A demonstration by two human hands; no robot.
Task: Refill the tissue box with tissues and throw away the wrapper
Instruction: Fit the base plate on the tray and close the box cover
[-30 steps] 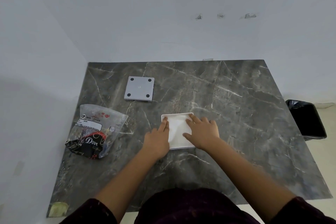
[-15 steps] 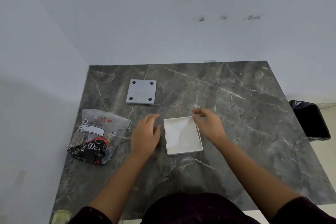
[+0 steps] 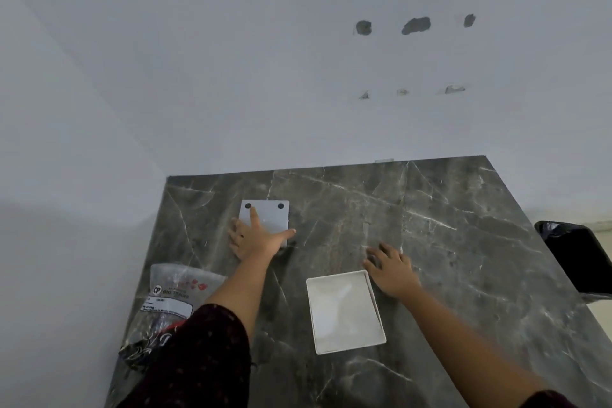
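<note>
A white open tissue box (image 3: pixel 351 348) lies on the dark marble table (image 3: pixel 457 242), with white tissues (image 3: pixel 344 308) inside it. The box's grey square base plate (image 3: pixel 276 219), with black feet, lies farther back on the left. My left hand (image 3: pixel 256 239) is stretched out flat on that plate, fingers spread, thumb at its right edge. My right hand (image 3: pixel 392 272) rests flat on the table beside the box's far right corner, holding nothing. The crumpled clear-and-black tissue wrapper (image 3: pixel 175 291) lies at the left edge, partly hidden by my left sleeve.
A black-lined waste bin (image 3: pixel 576 255) stands on the floor off the table's right side. White walls close the table in at the back and on the left.
Both hands have left the white box. My left hand reached back and left onto the grey plate; my right hand settled on the table beside the box. The camera tilted up.
</note>
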